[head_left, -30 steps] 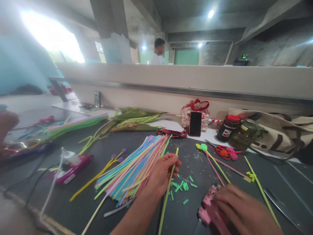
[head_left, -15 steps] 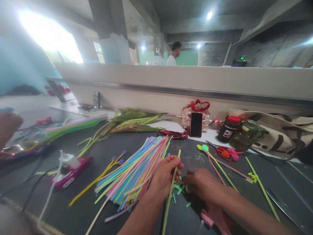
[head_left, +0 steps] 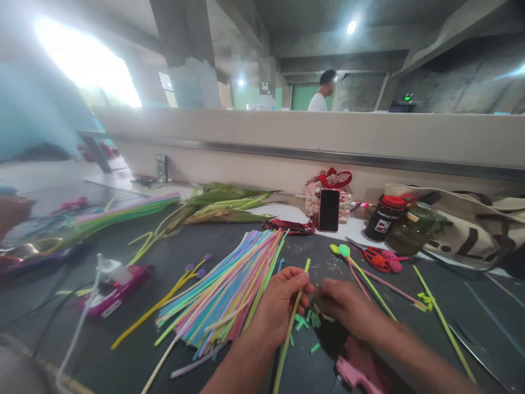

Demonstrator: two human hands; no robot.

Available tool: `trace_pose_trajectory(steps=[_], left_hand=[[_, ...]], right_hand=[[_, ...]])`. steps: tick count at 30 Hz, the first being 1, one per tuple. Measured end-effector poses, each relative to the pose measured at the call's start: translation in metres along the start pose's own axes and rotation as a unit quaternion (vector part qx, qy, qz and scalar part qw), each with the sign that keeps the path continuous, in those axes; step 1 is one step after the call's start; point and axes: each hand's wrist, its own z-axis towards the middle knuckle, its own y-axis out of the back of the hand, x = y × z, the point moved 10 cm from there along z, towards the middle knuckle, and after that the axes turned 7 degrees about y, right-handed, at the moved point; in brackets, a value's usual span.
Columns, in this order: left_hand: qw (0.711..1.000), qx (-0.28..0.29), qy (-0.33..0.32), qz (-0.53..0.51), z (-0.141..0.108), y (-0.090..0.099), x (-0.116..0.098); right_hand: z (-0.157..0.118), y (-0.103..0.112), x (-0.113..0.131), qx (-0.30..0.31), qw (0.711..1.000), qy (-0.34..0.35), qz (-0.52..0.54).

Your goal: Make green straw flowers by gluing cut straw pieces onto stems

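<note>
i see the left hand [head_left: 282, 298] with fingers pinched on a yellow-green stick [head_left: 289, 339]; at its three o'clock, the right hand [head_left: 348, 307] looks blurry, fingers i can't tell

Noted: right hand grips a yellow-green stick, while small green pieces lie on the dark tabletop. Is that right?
Not quite: the head view shows the left hand gripping a yellow-green stick, not the right hand, while small green pieces lie on the dark tabletop.

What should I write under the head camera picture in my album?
Left hand holds a yellow-green stick beside colourful sticks; blurred right hand is near green bits.
</note>
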Motion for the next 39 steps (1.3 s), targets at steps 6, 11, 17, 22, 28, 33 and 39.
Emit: trace_pose_trajectory(steps=[6,11,17,22,28,33,39], left_hand=[[1.000,-0.003,0.000,0.000,0.002,0.002,0.003],[1.000,-0.006,0.002,-0.006,0.002,0.004,0.002],[1.000,-0.003,-0.009,0.005,0.002,0.002,-0.001],[1.000,-0.005,-0.002,0.003,0.001,0.000,0.000],[1.000,-0.013,0.005,-0.007,-0.001,0.000,0.000],[1.000,0.000,0.004,-0.015,-0.006,-0.008,0.007],[1.000,-0.015,0.021,0.005,-0.010,-0.011,0.013]], right_hand=[[0.000,-0.022,0.003,0.032,0.999,0.000,-0.019],[0.001,-0.015,-0.012,0.025,0.997,-0.052,-0.050],[0.011,-0.022,-0.021,0.031,0.992,-0.104,-0.064],[0.022,-0.028,-0.024,0.020,0.993,-0.119,-0.015],[0.009,0.012,-0.019,-0.073,0.983,-0.106,0.131],[-0.015,0.031,-0.027,-0.196,0.870,-0.158,0.425],[-0.026,0.031,-0.029,-0.289,0.732,-0.174,0.591]])
